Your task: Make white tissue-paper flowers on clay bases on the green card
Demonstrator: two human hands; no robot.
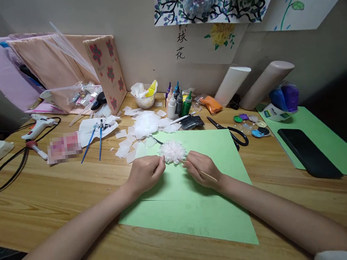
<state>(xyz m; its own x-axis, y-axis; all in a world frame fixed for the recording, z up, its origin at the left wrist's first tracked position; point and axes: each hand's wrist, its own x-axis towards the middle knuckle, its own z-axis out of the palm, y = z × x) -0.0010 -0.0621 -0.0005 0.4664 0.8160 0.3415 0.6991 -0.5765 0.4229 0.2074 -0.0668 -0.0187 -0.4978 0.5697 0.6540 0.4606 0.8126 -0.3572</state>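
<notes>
A fluffy white paper flower lies on a green sheet of paper in front of me. My right hand is closed around a thin wooden stick, whose tip points at the flower's lower right edge. At the flower's left side is my left hand, with its fingers curled and the thumb pressed against them. Whatever it may hold is hidden. Small white paper squares are scattered beyond my left hand, around a white paper pile.
Black scissors lie by the sheet's right edge. Paint bottles and a plastic bowl stand behind the flower. On the left are two blue brushes and a glue gun; on the right, a black phone.
</notes>
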